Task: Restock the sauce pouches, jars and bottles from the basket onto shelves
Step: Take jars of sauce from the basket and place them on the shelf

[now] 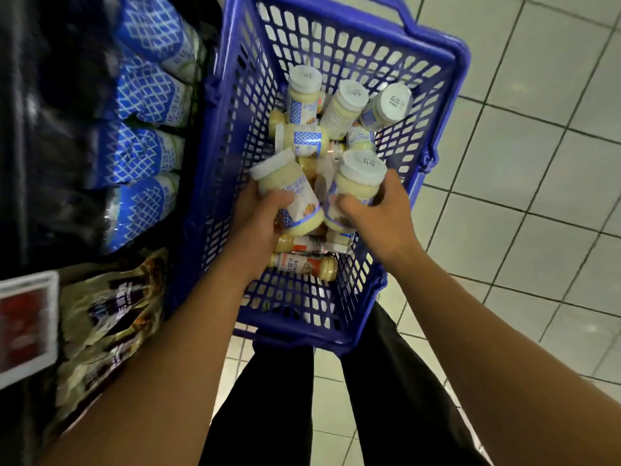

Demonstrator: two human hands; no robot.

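You have both hands down in the blue basket (447,72), each curled round a pale sauce jar. Your left hand (258,216) grips the tilted jar (292,193) by its body, lid pointing far and left. Your right hand (379,213) wraps the lower half of the upright jar (359,176), lid towards you. The two sit just beside each other, so lifting them together risks a knock.

The tilted jar is blurred, so I cannot say how firm that hold is. If it is loose, the jar may slide down onto the small bottles (305,264) lying at the near end. The leaning jars (342,105) heaped at the far end may topple once disturbed. The blue-and-white pouches (144,95) are stacked at the left, and as you swing across towards them you may clip the basket wall.
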